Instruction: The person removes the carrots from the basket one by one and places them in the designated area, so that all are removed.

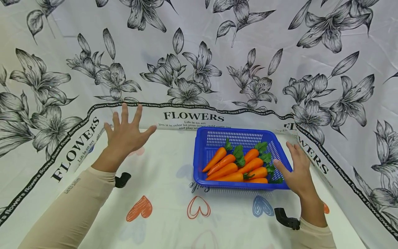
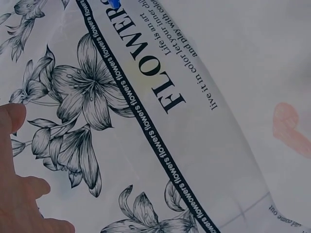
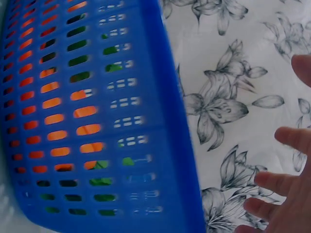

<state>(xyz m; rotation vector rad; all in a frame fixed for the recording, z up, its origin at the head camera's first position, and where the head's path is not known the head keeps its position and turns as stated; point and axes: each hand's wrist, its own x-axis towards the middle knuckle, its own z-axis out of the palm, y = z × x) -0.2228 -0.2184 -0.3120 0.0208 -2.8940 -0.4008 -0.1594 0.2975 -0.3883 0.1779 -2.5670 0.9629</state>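
A blue plastic basket [image 1: 199, 155] with slotted walls stands right of the middle of the table. Several orange carrots [image 1: 228, 169] with green tops lie inside it. My left hand [image 1: 125, 133] is raised at the left with its fingers spread, holding nothing; in the left wrist view its fingertips [image 2: 36, 187] show at the left edge. My right hand [image 1: 298, 169] hovers by the basket's right end, fingers extended and holding nothing. The right wrist view shows the basket's side wall [image 3: 97, 121] close up, with the right fingers [image 3: 277, 179] apart from it.
The table's white cover [image 1: 168, 207] is printed with hearts. A white curtain [image 1: 186, 52] with black flower drawings borders the back and both sides. A black wrist mount [image 1: 122, 180] sticks out below the left hand, another [image 1: 286, 219] by the right wrist.
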